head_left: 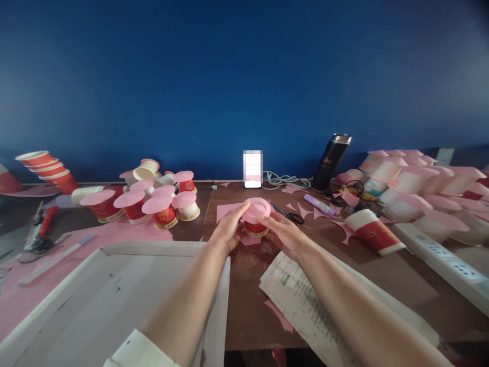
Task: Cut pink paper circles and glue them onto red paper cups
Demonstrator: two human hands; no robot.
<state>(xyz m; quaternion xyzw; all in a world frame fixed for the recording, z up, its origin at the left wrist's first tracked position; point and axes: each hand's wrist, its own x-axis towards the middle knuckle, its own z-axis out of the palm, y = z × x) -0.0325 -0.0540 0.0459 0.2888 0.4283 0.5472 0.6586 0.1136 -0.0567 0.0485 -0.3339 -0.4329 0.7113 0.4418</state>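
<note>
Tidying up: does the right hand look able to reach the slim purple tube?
Probably yes, once free of the red paper cup: only black scissors and flat pink paper scraps separate the right hand from the tube.

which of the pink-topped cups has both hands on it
The red cup in the middle, held between the left hand and right hand; the other pink-topped cups sit untouched in groups to either side.

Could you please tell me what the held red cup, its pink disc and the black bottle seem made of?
Red cup: probably smooth paper, with printed-looking colour. Pink disc: likely matte paper or card, thin-edged and evenly coloured. Black bottle: perhaps coated metal, its dark body satin, its silver top reflective.
</note>
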